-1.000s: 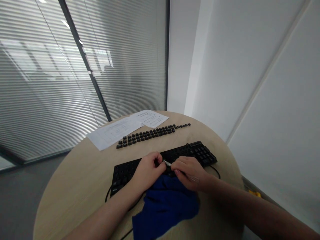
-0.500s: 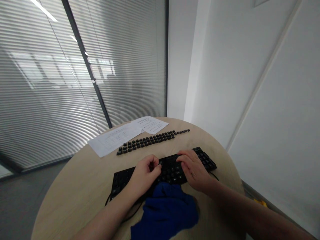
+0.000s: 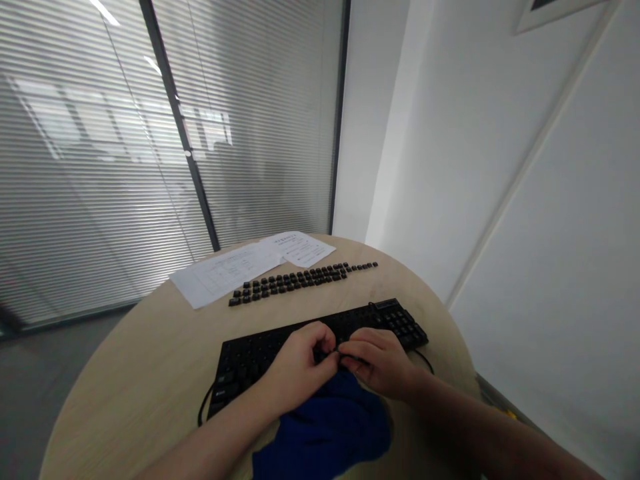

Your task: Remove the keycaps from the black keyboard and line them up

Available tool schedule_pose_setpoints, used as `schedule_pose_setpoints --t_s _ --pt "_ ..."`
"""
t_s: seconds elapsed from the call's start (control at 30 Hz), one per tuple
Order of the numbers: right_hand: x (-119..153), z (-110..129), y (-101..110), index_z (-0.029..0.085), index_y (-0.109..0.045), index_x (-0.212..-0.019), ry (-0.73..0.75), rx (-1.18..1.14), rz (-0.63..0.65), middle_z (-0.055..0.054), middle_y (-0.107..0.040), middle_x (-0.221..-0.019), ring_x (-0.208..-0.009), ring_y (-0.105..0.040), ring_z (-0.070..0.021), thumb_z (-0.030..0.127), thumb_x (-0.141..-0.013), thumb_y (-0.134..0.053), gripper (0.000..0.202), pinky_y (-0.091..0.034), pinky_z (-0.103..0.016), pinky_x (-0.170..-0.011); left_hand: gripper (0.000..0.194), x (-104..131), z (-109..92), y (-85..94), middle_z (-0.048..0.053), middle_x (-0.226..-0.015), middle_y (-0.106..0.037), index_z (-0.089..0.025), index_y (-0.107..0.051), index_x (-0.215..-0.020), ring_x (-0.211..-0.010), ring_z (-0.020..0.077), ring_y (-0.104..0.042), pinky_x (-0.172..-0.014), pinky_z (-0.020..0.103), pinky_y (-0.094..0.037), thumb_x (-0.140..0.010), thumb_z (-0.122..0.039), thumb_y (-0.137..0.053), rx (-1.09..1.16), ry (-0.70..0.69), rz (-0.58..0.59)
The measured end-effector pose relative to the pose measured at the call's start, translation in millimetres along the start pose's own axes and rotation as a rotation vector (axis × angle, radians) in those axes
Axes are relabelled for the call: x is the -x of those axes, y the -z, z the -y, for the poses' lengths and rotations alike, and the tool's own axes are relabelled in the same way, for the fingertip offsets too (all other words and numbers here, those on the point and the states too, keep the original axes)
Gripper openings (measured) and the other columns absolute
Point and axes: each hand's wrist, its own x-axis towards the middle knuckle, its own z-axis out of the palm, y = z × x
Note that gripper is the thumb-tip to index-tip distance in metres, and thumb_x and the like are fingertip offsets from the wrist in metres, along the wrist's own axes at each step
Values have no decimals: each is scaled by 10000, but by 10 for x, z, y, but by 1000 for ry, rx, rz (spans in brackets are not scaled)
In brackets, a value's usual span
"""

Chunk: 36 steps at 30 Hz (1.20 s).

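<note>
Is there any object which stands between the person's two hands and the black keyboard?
Nothing visible blocks the left hand or the right hand: both are at the keyboard's near middle part. The blue cloth lies on the near side; the hands hide whether it covers the keyboard's edge there.

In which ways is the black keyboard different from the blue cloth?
The keyboard is black, while the cloth is deep blue. The keyboard is straight-edged and covered with keys; the cloth lies rumpled, with uneven edges. The keyboard lies farther from the person than the cloth. Both rest on the round table.
</note>
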Motion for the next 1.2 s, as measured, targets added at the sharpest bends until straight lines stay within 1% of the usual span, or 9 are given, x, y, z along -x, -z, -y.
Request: schedule_pose_setpoints --t_s 0.33,0.43,0.53,0.67,0.77,0.83,0.97,1.07,1.2 --pt "-35 -24 20 212 -640 -1037 22 51 91 -42 -731 -898 -781 -663 -148 262 -981 -559 111 -499 -261 -703 8 8 67 -50 -4 -745 -590 -194 -577 -754 -727 165 -555 -675 285 -426 -746 -192 -580 -55 9 1" --pt "-81 -147 108 215 -663 -1011 13 128 161 -50 -738 -908 -793 -668 -160 287 -992 -544 141 -497 -274 -714 112 15 60 11 18 -838 -646 -196 -636 -896 -785 180 -595 -721 301 -467 -812 -252 -588 -83 8 -6" --pt "-199 -505 234 216 -691 -1038 -157 184 306 -64 -744 -933 -847 -675 -191 323 -982 -558 180 -498 -303 -755 272 11 91 125 63 -1003 -687 -200 -654 -1100 -924 221 -631 -847 355 -497 -864 -317 -588 -211 2 -30" --pt "-372 -1295 305 208 -723 -1056 -487 146 500 -83 -741 -986 -891 -661 -221 333 -915 -635 208 -482 -345 -822 366 -14 246 242 130 -1170 -675 -155 -657 -1195 -1111 301 -606 -1004 454 -461 -881 -322 -575 -485 25 38" --pt "-413 -1865 214 186 -748 -979 -553 109 565 -68 -746 -888 -786 -658 -203 308 -863 -670 186 -486 -318 -745 466 -19 379 248 154 -1294 -638 -147 -620 -1294 -1206 335 -572 -1060 497 -428 -880 -359 -590 -587 67 99" --pt "-408 -2135 100 174 -753 -969 -589 85 588 -65 -752 -877 -747 -658 -190 299 -849 -669 193 -490 -297 -700 506 -11 436 230 155 -1357 -612 -162 -584 -1357 -1256 335 -551 -1094 511 -400 -902 -384 -569 -598 74 124" --pt "-383 -2413 -150 161 -763 -961 -623 40 615 -63 -758 -862 -737 -661 -180 297 -835 -671 207 -491 -271 -662 560 20 472 214 165 -1458 -542 -190 -541 -1425 -1356 344 -483 -1149 556 -330 -927 -447 -535 -602 81 183" --pt "-350 -2496 -273 168 -767 -957 -619 8 625 -51 -755 -831 -713 -657 -171 306 -838 -672 206 -487 -260 -640 595 42 474 226 160 -1515 -485 -215 -517 -1450 -1412 353 -422 -1174 594 -279 -920 -485 -541 -584 93 219" --pt "-277 -2547 -328 180 -760 -1022 -606 14 583 -55 -752 -866 -751 -661 -182 327 -886 -626 241 -490 -280 -670 591 53 485 236 156 -1532 -464 -229 -510 -1456 -1421 357 -411 -1171 625 -275 -918 -471 -552 -569 89 221"
